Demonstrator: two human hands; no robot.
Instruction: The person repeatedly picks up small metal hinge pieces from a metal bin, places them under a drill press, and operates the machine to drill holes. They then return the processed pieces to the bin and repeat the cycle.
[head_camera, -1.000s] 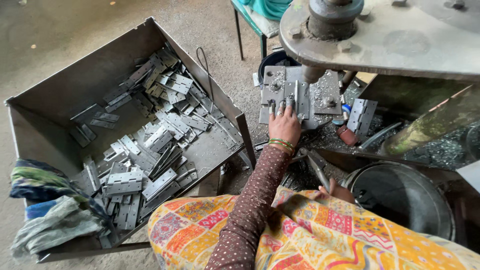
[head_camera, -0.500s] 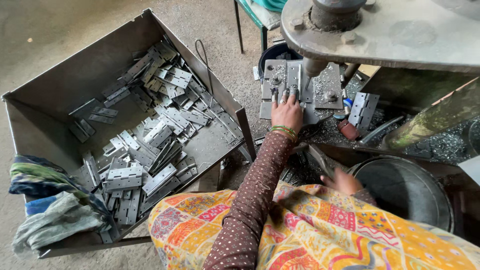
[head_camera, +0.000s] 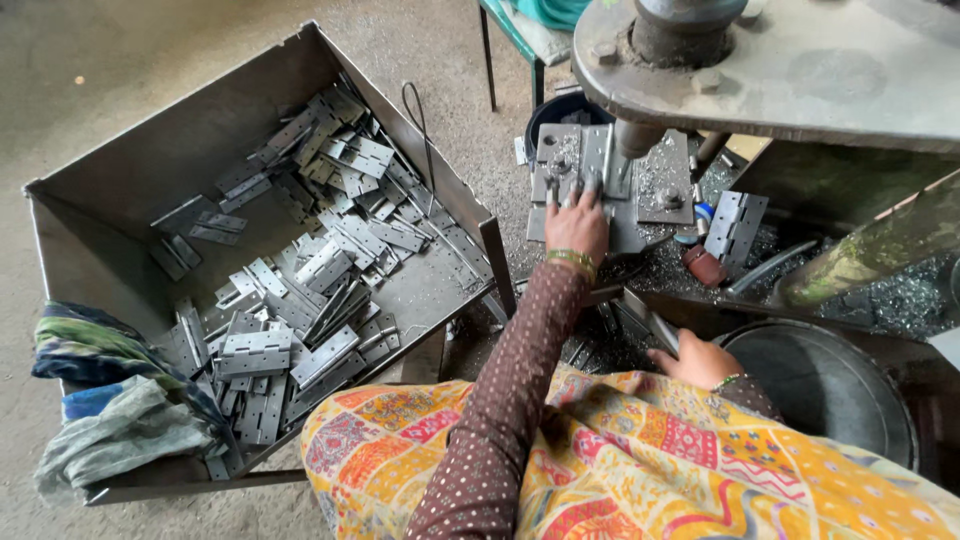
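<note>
Grey metal hinge plates (head_camera: 585, 165) lay on the press bed under the ram (head_camera: 634, 137), and the left hand (head_camera: 577, 225) rested flat on them, its fingers (head_camera: 570, 195) spread and pressing down. Lower to the right, the right hand (head_camera: 697, 360) was closed around a metal lever (head_camera: 640, 318) beside a dark round tub (head_camera: 830, 385). To the left stood a steel bin (head_camera: 130, 190) heaped with loose hinges (head_camera: 300, 290), a bundle of rags (head_camera: 110, 400) on its corner.
</note>
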